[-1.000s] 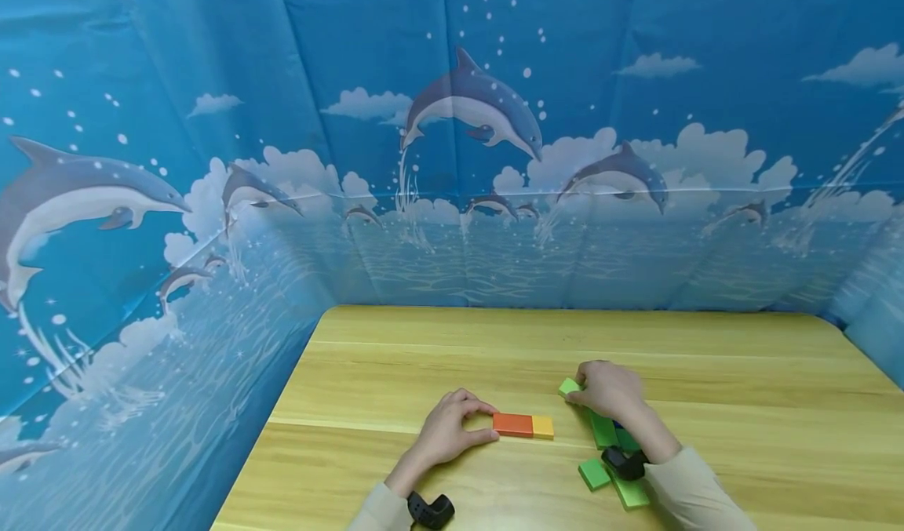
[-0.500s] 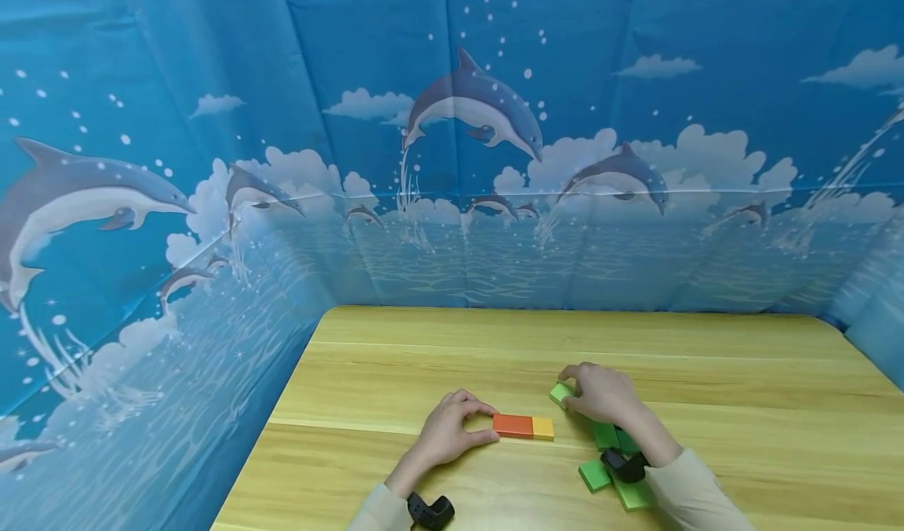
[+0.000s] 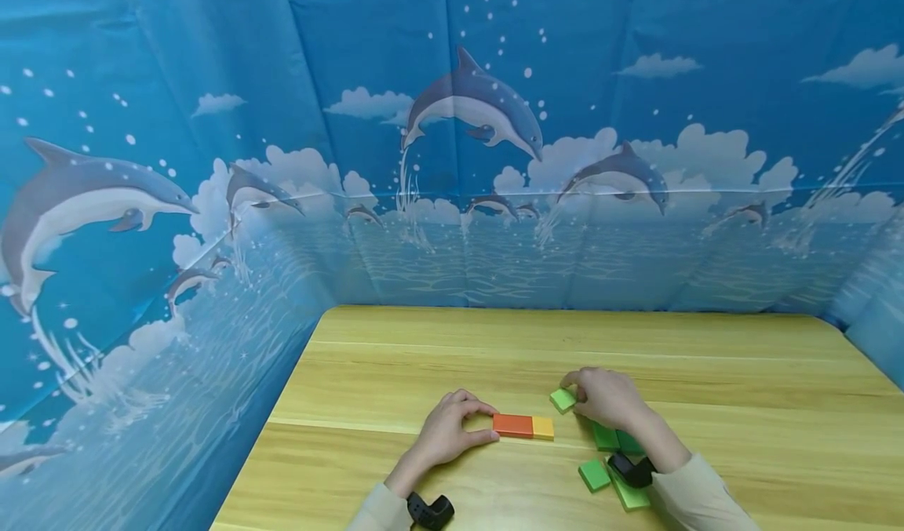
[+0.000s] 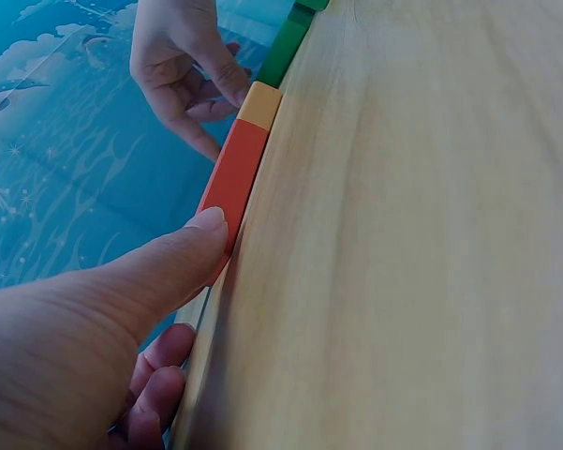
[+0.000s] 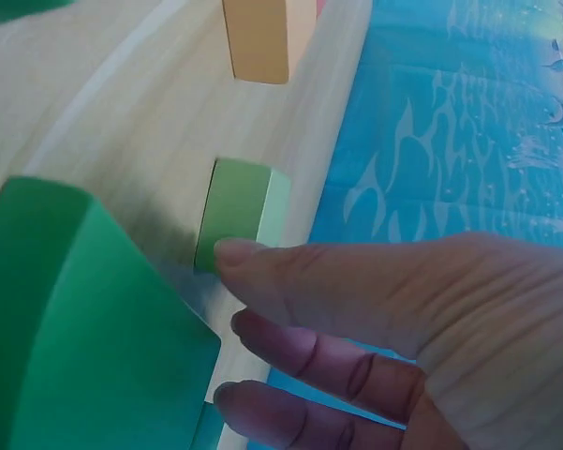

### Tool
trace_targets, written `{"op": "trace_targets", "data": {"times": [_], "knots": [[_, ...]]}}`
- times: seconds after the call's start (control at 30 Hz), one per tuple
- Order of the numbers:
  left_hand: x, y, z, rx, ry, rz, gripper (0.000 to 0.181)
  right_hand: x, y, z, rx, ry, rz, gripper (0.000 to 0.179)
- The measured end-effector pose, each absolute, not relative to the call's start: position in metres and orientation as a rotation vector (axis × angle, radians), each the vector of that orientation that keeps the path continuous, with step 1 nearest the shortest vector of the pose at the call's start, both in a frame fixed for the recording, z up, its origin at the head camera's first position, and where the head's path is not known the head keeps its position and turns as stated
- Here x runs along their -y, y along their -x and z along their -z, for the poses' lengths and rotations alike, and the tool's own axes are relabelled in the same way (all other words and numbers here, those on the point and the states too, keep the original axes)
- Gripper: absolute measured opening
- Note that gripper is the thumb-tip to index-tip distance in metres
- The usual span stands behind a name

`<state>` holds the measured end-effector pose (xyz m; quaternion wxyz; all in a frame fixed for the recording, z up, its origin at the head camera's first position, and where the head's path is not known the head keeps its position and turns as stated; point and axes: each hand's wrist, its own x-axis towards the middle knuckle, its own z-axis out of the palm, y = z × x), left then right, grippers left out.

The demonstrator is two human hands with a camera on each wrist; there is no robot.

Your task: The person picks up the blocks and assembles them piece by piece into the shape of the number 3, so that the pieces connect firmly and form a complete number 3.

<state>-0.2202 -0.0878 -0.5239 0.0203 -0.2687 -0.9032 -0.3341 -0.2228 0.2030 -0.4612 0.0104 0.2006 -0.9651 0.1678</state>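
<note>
On the wooden table, the left hand [image 3: 452, 429] holds the left end of a red block [image 3: 512, 425] between thumb and forefinger. A yellow-orange block [image 3: 543, 428] abuts the red block's right end. Farther right and back, the right hand [image 3: 610, 398] has its thumb and forefinger at a small light green block [image 3: 563, 400]. In the right wrist view its thumb tip rests at a corner of this light green block [image 5: 234, 206], while the forefinger is mostly hidden. Under the right hand and wrist lie several green blocks [image 3: 606, 437], partly covered.
A small green block [image 3: 594, 475] and a longer light green block [image 3: 631, 493] lie at the right, beside the right wrist's black band [image 3: 632, 470]. Behind the wooden table [image 3: 424, 350] hangs a blue dolphin-printed cloth [image 3: 452, 249].
The right hand has shifted the light green block slightly left and toward the front. Its wrist has moved a little right and forward. The left hand and red block stay put.
</note>
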Motion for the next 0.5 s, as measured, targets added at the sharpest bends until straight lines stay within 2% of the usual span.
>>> {"op": "trace_targets", "data": {"times": [0.13, 0.5], "knots": [[0.0876, 0.2201, 0.5236, 2.799, 0.831, 1.034, 0.036, -0.2030, 0.2207, 0.4616, 2.986, -0.628, -0.498, 0.026], [0.0874, 0.2193, 0.5234, 2.795, 0.832, 1.023, 0.036, -0.1982, 0.2154, 0.4640, 2.955, -0.600, -0.497, 0.028]]}}
